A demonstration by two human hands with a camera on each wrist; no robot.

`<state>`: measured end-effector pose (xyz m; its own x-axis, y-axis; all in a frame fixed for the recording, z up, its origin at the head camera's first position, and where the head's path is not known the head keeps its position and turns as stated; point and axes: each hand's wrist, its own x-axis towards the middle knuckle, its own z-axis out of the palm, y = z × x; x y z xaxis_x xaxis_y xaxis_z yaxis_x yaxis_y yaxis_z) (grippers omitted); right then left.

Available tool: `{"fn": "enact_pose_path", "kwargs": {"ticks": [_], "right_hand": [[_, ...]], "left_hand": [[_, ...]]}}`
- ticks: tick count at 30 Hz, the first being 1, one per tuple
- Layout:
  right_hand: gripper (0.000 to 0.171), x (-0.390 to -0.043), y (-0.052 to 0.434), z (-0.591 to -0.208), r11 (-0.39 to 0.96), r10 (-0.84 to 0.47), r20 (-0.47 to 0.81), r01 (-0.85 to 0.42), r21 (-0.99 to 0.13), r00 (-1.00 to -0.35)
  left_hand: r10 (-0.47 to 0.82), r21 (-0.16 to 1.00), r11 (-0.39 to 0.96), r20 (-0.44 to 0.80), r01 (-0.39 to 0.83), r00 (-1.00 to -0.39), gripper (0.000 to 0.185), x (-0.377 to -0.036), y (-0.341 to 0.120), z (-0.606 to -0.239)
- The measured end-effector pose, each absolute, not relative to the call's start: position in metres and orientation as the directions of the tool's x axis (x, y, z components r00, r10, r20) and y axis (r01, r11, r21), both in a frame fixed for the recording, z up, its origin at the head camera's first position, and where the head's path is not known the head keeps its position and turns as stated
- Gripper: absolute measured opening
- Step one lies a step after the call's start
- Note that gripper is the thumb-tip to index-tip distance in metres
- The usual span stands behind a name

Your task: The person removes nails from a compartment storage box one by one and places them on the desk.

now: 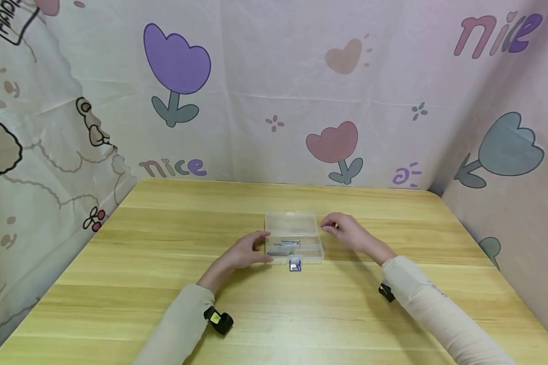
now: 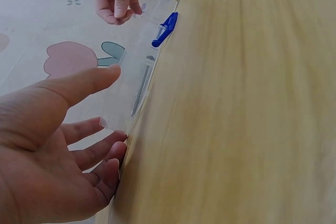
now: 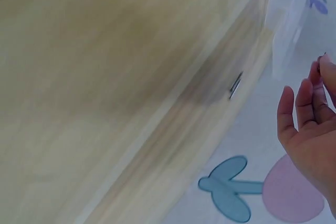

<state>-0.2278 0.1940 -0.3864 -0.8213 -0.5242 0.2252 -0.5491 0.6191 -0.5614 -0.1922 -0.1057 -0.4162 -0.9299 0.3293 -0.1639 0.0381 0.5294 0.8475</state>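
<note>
The clear plastic box (image 1: pixel 294 237) with nails (image 1: pixel 286 243) lies open in the middle of the bench (image 1: pixel 164 284). Your left hand (image 1: pixel 246 251) touches its left side with relaxed fingers; your right hand (image 1: pixel 344 230), loosely curled and empty, hovers just beside it. Steady the base before you move the lid.

Bare table (image 1: pixel 164 304) lies all around; only the clear box (image 1: pixel 294 238) stands between both hands.
</note>
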Motion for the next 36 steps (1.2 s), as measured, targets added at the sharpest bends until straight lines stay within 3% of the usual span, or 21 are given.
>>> {"fn": "enact_pose_path", "kwargs": {"ticks": [11,19,36], "right_hand": [[0.012,-0.233,0.212,-0.397,0.594,-0.528,0.271,-0.578,-0.560,-0.805],[0.007,-0.232,0.212,-0.400,0.714,-0.464,0.147,-0.467,-0.522,-0.873],[0.010,-0.233,0.219,-0.413,0.727,-0.499,0.126,-0.493,-0.478,-0.858]], "left_hand": [[0.317,0.850,0.525,-0.167,0.026,-0.934,0.070,-0.191,-0.105,-0.415],[0.315,0.849,0.528,-0.166,0.027,-0.934,0.070,-0.193,-0.104,-0.414],[0.321,0.859,0.512,-0.175,0.015,-0.931,0.072,-0.192,-0.106,-0.416]]}}
